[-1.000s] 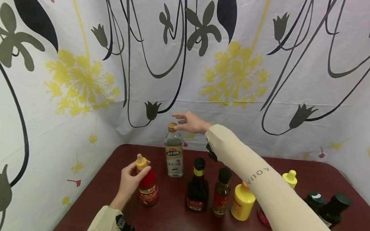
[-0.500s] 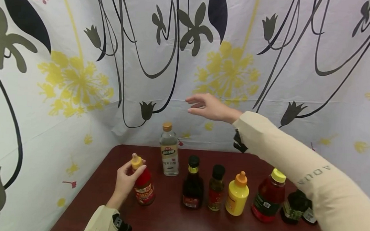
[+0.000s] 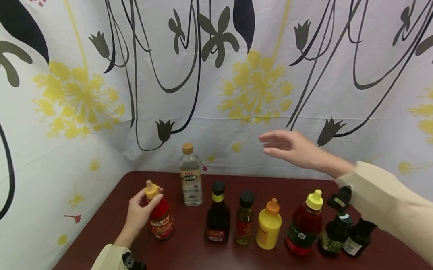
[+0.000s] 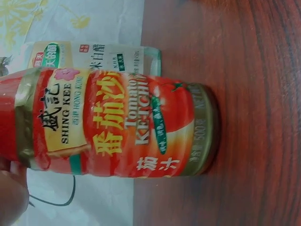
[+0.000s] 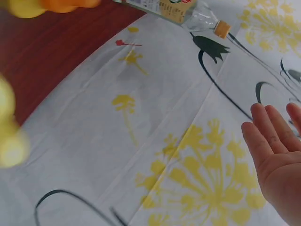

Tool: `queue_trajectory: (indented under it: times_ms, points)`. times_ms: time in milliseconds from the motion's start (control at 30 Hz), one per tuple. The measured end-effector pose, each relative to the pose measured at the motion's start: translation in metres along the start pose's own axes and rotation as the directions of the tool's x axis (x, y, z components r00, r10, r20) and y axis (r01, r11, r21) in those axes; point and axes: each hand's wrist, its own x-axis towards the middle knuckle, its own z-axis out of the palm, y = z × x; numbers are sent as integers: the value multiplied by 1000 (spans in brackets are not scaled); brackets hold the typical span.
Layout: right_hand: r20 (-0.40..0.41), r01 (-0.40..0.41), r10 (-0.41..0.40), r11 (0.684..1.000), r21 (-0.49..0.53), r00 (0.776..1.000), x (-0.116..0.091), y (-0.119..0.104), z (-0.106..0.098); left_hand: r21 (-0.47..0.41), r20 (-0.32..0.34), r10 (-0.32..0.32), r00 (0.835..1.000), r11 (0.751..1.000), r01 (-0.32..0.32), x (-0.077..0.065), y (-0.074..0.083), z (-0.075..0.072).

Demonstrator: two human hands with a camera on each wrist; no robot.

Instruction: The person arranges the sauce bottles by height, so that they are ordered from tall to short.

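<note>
My left hand [image 3: 137, 214] grips a red ketchup bottle [image 3: 162, 223] with a yellow nozzle cap, near its neck, at the table's left. In the left wrist view the label of this ketchup bottle [image 4: 113, 125] reads "Tomato Ketchup". Its base is close over the table or on it. My right hand [image 3: 292, 148] hovers above the row of bottles, fingers loosely extended, holding nothing. The right wrist view has the same hand [image 5: 282, 165] before the patterned cloth. A clear white-vinegar bottle [image 3: 191, 182] with a tan cap stands upright behind the ketchup.
Along the dark red table [image 3: 182, 260] stand a dark sauce bottle [image 3: 218, 215], a slim black-capped bottle [image 3: 244, 221], a yellow squeeze bottle [image 3: 269, 228], a red bottle with a yellow cap [image 3: 304, 225] and two dark jars at right. A patterned cloth [image 3: 218, 95] hangs behind.
My right hand has left the vinegar bottle's cap, rising and moving right, then dropping slightly. My left hand keeps its hold on the ketchup bottle. The head view has turned slightly right.
</note>
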Motion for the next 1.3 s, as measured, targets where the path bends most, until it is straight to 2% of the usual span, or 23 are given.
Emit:
queue_trajectory:
  times_ms: [100,200,233,400,533,633,700,900,1067,1167,1300]
  points:
    - [-9,-23,22,1000,-14,1000,-25,10,-4,34,44,9,999,999,-10,0,1,-4]
    - [-45,-47,46,999,-27,998,-51,22,-7,65,93,-28,995,998,22,2,5,-8]
    - [-69,-51,49,998,-29,996,-60,27,-8,123,90,-76,993,990,64,1,22,-7]
    - [-192,-79,72,996,-28,979,-101,52,-8,220,174,-146,974,970,106,8,32,-10]
    - [-199,-125,125,992,13,972,-120,68,0,313,196,-194,961,941,127,14,40,-13]
    - [-209,-148,156,988,52,966,-128,76,12,362,207,-218,954,923,132,16,46,-14]
    - [-234,-154,164,986,58,958,-131,80,21,374,209,-209,955,920,120,17,48,-14]
    - [-328,-139,140,990,27,934,-133,87,41,384,175,-149,973,921,72,21,52,-14]
    - [-359,-108,105,994,11,927,-131,92,48,415,125,-110,986,908,49,22,56,-14]
    - [-356,-106,102,994,8,929,-131,94,48,413,99,-79,992,910,31,26,63,-11]
    - [-356,-115,109,993,4,928,-132,94,48,386,121,-47,991,923,-4,35,74,-4]
